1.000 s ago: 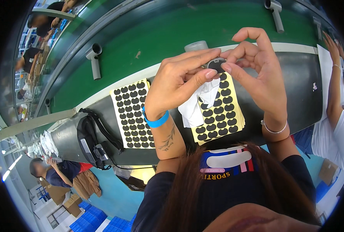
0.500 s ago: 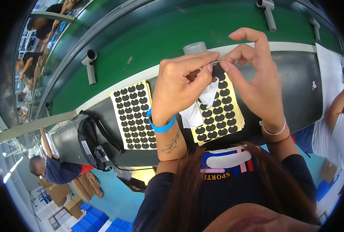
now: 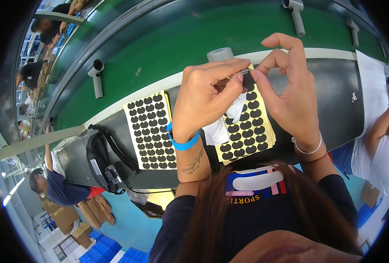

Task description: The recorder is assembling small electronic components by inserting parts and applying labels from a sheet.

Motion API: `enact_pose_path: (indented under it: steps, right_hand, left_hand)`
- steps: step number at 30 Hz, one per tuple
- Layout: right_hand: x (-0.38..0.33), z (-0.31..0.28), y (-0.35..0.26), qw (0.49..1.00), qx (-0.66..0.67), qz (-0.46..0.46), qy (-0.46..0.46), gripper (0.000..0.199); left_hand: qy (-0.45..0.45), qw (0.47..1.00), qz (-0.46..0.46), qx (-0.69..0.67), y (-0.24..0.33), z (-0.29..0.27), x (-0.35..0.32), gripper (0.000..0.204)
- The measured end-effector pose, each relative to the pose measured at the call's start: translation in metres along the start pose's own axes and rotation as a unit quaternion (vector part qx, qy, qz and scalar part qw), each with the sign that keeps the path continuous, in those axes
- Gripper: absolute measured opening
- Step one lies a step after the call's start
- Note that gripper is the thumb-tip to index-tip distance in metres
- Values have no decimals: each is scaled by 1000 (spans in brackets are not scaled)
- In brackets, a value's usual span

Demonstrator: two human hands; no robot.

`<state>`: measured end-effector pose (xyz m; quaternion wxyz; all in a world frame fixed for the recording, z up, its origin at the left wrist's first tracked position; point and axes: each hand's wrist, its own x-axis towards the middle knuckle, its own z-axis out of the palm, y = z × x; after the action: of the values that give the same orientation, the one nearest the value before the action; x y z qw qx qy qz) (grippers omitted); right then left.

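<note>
My left hand [image 3: 209, 94] is closed, thumb and index finger pinching a small grey piece [image 3: 245, 71] whose kind I cannot make out. Close beside it, the thumb and index finger of my right hand [image 3: 290, 83] come together in a pinch, the other fingers raised and bent. Whatever lies in that right pinch is too small to name. White cloth or paper [image 3: 217, 131] hangs below my left hand, partly hidden by it. Under both hands lies a stack of yellowish sheets [image 3: 247, 147] bearing rows of black stickers. Another sticker sheet stack [image 3: 150, 131] lies left of my left forearm.
Beyond the black table [image 3: 334, 96] runs a green belt [image 3: 168, 52] carrying grey dryer-shaped housings [image 3: 97, 76]. A clear round part [image 3: 220, 54] stands at the table's far edge. A black strapped device [image 3: 100, 162] with a cable lies at left. Co-workers are at both sides.
The grey housings on the belt have shifted left. My fingers have moved only slightly, and a little more of the small grey piece shows. A co-worker at left has turned the head.
</note>
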<state>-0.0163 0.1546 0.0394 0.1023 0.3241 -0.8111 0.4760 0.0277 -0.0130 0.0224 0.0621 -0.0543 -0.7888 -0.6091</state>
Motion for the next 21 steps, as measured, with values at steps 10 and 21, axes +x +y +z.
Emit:
enact_pose_path:
  steps: [10, 21]
  right_hand:
    - [0, -1, -1, 1000, -1, 13, -9, 42]
    - [12, -18, 3, 978, -125, 113, -120, 48]
  left_hand:
    - [-6, 1000, 7, 5, 0, 2, 1, 23]
    - [3, 999, -22, -27, 3, -8, -3, 23]
